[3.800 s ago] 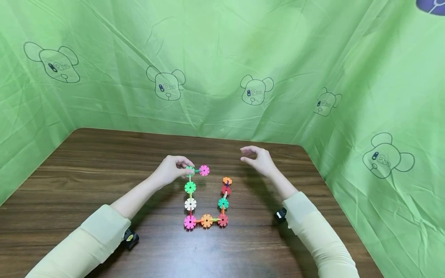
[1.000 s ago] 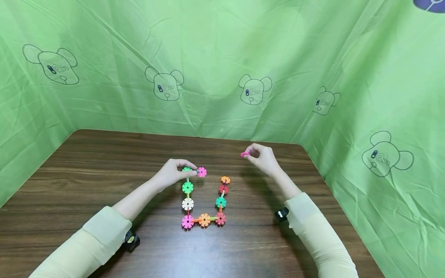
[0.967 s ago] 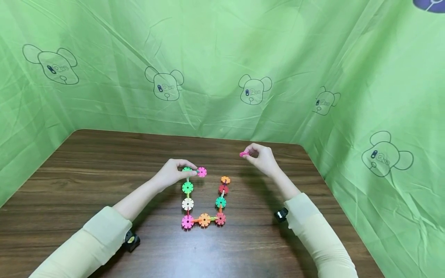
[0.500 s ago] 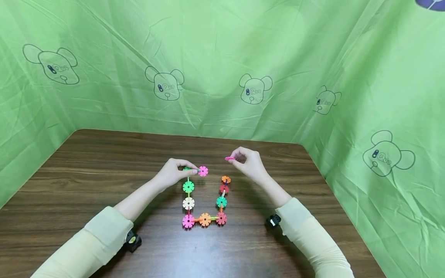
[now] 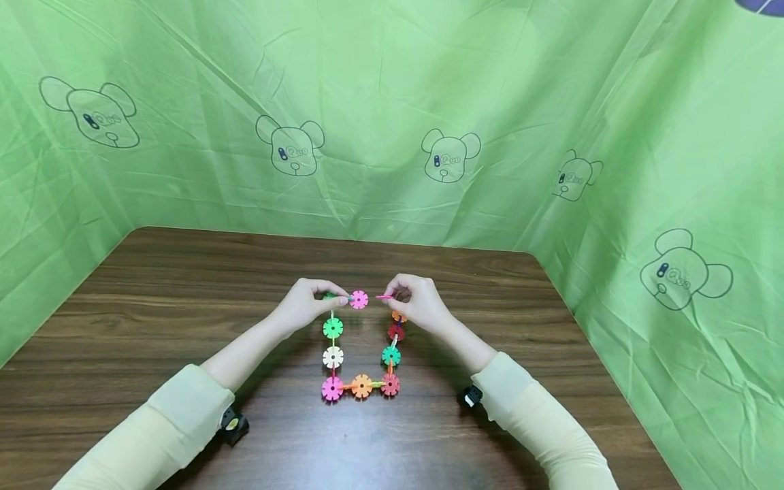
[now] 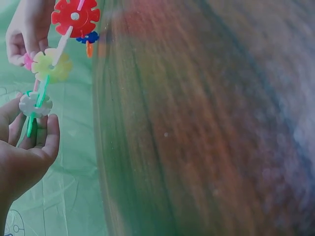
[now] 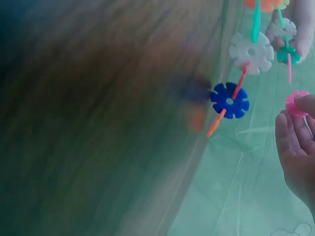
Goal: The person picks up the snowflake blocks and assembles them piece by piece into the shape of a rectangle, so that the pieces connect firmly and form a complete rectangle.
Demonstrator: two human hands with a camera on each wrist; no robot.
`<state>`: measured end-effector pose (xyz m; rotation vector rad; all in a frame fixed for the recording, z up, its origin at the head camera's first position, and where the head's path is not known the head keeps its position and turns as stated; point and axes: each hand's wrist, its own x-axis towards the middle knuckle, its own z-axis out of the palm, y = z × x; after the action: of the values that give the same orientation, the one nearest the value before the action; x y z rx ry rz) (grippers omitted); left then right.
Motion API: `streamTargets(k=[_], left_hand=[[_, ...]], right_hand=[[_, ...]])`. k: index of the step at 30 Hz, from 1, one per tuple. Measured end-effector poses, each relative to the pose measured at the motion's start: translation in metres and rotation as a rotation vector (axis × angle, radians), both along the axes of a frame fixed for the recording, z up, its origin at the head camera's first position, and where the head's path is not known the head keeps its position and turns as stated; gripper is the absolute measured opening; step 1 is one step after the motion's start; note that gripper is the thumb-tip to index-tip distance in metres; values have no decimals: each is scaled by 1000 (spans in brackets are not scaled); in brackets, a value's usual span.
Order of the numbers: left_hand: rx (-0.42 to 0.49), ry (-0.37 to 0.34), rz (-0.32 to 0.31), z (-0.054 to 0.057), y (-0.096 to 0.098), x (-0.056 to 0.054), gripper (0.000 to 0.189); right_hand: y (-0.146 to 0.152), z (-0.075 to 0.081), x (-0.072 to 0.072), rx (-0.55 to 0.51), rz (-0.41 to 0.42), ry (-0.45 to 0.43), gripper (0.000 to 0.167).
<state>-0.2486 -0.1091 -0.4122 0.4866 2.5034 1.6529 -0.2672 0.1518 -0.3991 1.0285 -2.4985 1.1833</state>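
Notched plastic snowflake discs, slotted together, form a chain shaped like a square with a gap at its far side. Its near corners are a pink disc and a red disc. At the far left corner my left hand pinches the chain between thumb and fingers, partly hiding a green disc; a pink end disc sticks out rightward. My right hand pinches a loose pink disc edge-on, a small gap from that end disc. Below this hand is the chain's other end, an orange disc.
The brown wooden table carries the chain. A green curtain with printed bear heads rises around its back and sides. Dark wrist devices sit under both sleeves, near the tabletop.
My right hand, without a disc in the earliest frame, picked up the pink disc and has moved left and nearer with it, toward the end disc. My left hand shifted its pinch slightly rightward.
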Motion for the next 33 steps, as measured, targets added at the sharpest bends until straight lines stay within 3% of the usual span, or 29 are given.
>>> streamTargets(k=[16,24,33], left_hand=[[1,-3,-15,3,3,1,18],[10,12,-63,10,4,7,23],[-25,49,-13,10,8,7,29]], right_hand=[[-12,-4,0,7,54,-37,11],[-16,-5,1,-39,57,-38,9],[-22,0,8,-59,82,-28,6]])
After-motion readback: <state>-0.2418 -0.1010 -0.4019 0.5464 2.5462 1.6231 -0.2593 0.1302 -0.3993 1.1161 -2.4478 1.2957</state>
